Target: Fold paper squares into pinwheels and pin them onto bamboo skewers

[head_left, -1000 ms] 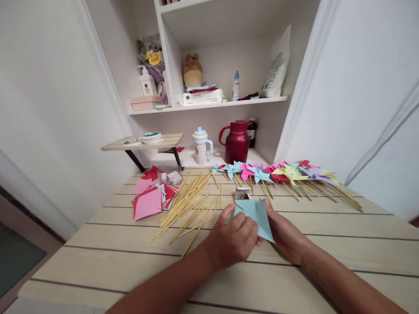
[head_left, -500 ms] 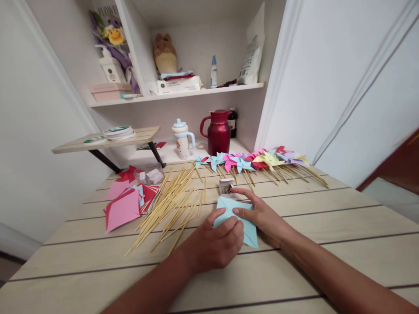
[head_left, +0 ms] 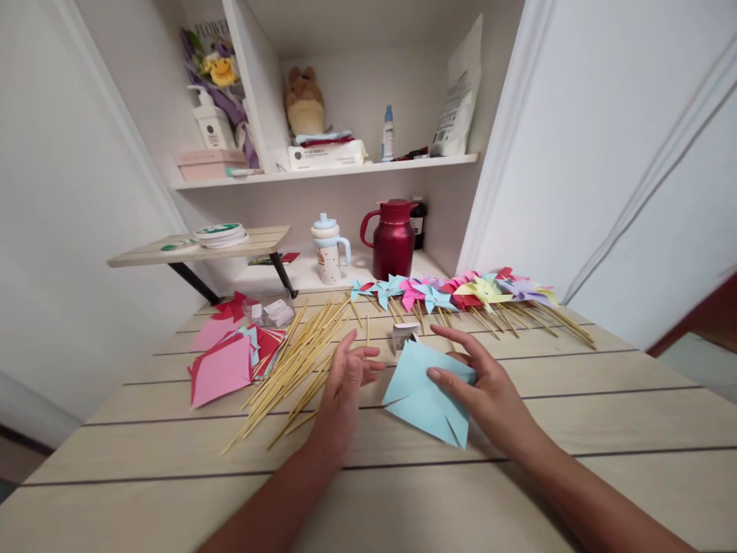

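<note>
A light blue square of paper, slit inward from its corners, is tilted up off the table in my right hand. My right thumb lies on its face and the other fingers are partly behind it. To the left of the paper, my left hand is open with its fingers apart, touching nothing. Just behind the paper stands a small white box, partly hidden by it. Thin wooden sticks lie in a loose pile beyond and left of my left hand.
Finished paper pinwheels on sticks line the table's back edge. A stack of coloured paper squares lies at left, near a small raised stand. A red jug and a lidded cup stand behind.
My left hand has let go of the blue paper and moved left, its fingers opening. My right hand has lifted and tilted the paper. The view has shifted slightly.
</note>
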A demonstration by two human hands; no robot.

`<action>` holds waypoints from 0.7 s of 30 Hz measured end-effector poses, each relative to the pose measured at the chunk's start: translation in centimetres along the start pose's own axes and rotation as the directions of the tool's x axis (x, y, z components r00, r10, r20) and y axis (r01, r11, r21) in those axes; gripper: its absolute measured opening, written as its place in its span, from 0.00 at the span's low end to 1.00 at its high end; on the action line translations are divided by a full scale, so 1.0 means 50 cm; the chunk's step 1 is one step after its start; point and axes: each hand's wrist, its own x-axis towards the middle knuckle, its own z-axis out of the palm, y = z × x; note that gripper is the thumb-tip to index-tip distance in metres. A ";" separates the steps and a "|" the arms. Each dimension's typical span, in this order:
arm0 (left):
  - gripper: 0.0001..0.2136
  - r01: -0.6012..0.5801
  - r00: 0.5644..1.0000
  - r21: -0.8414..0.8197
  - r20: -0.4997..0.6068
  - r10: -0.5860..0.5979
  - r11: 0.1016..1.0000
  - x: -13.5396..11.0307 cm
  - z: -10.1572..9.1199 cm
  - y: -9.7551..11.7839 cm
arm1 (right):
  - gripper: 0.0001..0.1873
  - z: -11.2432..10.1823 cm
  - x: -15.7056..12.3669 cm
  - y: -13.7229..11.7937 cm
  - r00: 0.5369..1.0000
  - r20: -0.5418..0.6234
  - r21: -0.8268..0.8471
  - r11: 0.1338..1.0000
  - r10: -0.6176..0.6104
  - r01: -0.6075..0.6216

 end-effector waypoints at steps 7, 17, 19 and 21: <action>0.23 0.285 0.905 -0.101 0.357 -0.233 0.953 -0.017 0.021 -0.009 | 0.33 -0.001 0.000 0.018 0.996 0.054 -0.117 0.990 -0.069 0.075; 0.12 0.381 0.907 -0.007 0.196 -0.372 0.925 -0.010 0.024 -0.008 | 0.21 -0.035 0.081 -0.043 0.945 -0.126 -0.538 0.821 -0.303 0.192; 0.09 0.297 0.916 0.098 0.251 -0.313 0.950 -0.010 0.025 -0.010 | 0.20 -0.020 0.135 -0.085 0.956 0.002 -0.833 0.529 -0.295 0.164; 0.11 0.174 0.929 0.222 0.285 -0.234 0.959 -0.009 0.027 -0.015 | 0.16 0.012 0.197 -0.120 0.965 0.088 -0.887 0.422 -0.247 0.188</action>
